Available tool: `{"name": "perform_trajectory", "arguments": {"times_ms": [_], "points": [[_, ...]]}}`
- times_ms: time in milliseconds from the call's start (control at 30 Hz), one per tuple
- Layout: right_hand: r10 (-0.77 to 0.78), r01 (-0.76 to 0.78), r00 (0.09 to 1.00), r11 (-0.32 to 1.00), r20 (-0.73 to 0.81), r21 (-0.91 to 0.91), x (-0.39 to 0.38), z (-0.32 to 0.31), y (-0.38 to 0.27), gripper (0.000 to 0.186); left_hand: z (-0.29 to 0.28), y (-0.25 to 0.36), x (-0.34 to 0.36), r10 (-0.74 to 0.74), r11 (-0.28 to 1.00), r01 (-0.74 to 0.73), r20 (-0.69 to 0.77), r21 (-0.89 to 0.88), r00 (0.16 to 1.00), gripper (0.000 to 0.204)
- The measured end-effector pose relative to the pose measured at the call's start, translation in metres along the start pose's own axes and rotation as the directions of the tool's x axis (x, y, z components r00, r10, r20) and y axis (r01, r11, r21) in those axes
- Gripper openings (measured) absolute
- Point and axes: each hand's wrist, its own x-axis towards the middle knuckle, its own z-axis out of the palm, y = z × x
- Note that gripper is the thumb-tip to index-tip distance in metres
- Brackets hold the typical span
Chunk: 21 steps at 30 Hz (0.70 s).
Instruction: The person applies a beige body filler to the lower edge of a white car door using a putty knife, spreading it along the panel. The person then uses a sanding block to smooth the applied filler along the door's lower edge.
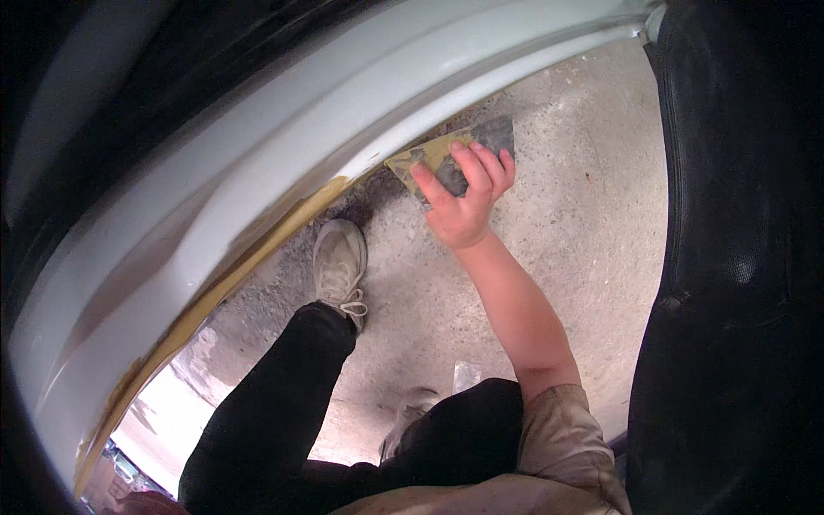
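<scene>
My right hand grips a flat grey filler spreader, thumb and fingers pressed on its upper face. Yellowish body filler coats much of the spreader's left part. The spreader's left corner meets or lies very close to the lower edge of a white car sill; the exact contact is hard to tell. A long band of yellow filler runs along that lower edge, from near the spreader down to the lower left. My left hand does not show.
Dark door trim stands close on the right. Rough concrete floor lies below the sill. My shoe is planted near the sill's edge. A small pale, clear-looking piece lies by my knee. Dark car interior fills the upper left.
</scene>
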Motion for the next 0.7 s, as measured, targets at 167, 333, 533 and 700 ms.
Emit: {"name": "perform_trajectory", "arguments": {"times_ms": [167,333,533,700], "points": [[0.014,-0.014,1.0,1.0,0.022,-0.007,0.001,0.006,0.008,0.018,0.014,-0.003,-0.013,0.081,0.975,-0.036,-0.2,0.22,0.976,0.051],[-0.037,0.036,0.999,0.998,0.017,0.048,-0.001,0.019,0.018,0.019,0.02,-0.007,-0.002,0.158,0.962,-0.098,-0.227,0.256,0.961,0.052],[-0.094,0.091,0.995,0.993,0.038,0.076,-0.007,0.021,0.029,0.025,0.023,-0.012,0.001,0.201,0.949,-0.126,-0.247,0.289,0.948,0.054],[-0.06,0.059,0.998,0.992,0.006,0.115,-0.006,0.009,0.027,0.026,0.024,-0.015,0.001,0.223,0.942,-0.137,-0.267,0.306,0.938,0.056]]}}
